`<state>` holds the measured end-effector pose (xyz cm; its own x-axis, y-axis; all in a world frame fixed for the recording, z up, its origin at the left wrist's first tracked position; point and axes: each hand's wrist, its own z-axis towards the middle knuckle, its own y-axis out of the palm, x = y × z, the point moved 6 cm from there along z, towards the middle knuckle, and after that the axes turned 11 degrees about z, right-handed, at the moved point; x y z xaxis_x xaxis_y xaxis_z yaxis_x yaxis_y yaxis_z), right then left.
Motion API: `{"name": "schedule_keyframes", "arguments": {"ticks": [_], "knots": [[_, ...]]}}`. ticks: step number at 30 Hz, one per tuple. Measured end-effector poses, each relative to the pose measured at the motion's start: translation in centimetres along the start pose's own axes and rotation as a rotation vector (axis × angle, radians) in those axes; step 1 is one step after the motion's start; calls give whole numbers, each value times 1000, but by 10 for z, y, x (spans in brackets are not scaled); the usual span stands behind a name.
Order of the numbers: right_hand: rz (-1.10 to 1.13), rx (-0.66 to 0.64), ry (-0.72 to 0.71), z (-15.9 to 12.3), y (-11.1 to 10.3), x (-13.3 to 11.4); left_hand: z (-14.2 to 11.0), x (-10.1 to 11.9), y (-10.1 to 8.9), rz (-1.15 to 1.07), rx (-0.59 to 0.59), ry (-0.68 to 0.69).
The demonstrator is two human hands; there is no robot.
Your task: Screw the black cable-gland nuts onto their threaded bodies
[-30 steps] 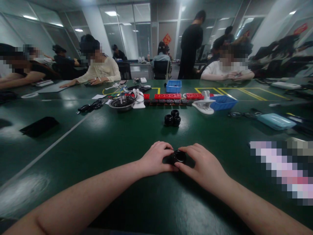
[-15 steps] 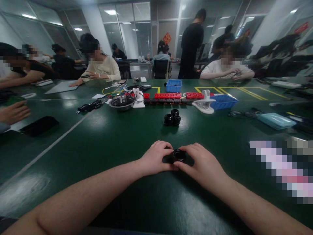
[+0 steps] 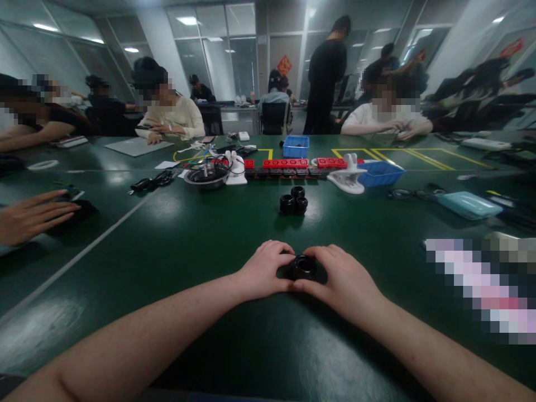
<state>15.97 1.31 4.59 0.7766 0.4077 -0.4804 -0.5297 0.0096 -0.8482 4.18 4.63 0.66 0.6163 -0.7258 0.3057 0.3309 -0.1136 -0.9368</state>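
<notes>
A glossy black round hollow part [image 3: 303, 268], with a ring-shaped opening facing up, is between my two hands on the green table. My left hand [image 3: 263, 271] has its thumb and fingers curled against its left side. My right hand [image 3: 345, 276] grips it from the right, with the index finger at the rear rim and the thumb at the front. The fingers hide part of its sides. Beyond my hands stand three similar black round parts [image 3: 293, 202], grouped close together and touching.
Past the black parts lie red power strips [image 3: 285, 163], a white clamp [image 3: 350, 177], a blue bin [image 3: 382, 174] and a bowl [image 3: 207, 177] with cables. A light-blue case [image 3: 471, 205] lies right. A co-worker's hand [image 3: 36, 218] is at the left edge. Other people sit across the table.
The black part between my hands has shifted very slightly left, my right fingers with it. At the left, a co-worker's hand has moved right, over a dark object.
</notes>
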Motion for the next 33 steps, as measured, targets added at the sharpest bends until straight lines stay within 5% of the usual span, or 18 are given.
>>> {"name": "schedule_keyframes", "arguments": {"ticks": [6, 33], "knots": [[66, 84, -68, -3, -10, -6, -1, 1, 0, -4, 11, 12], [94, -172, -360, -14, 2, -42, 1, 3, -2, 19, 7, -6]]}}
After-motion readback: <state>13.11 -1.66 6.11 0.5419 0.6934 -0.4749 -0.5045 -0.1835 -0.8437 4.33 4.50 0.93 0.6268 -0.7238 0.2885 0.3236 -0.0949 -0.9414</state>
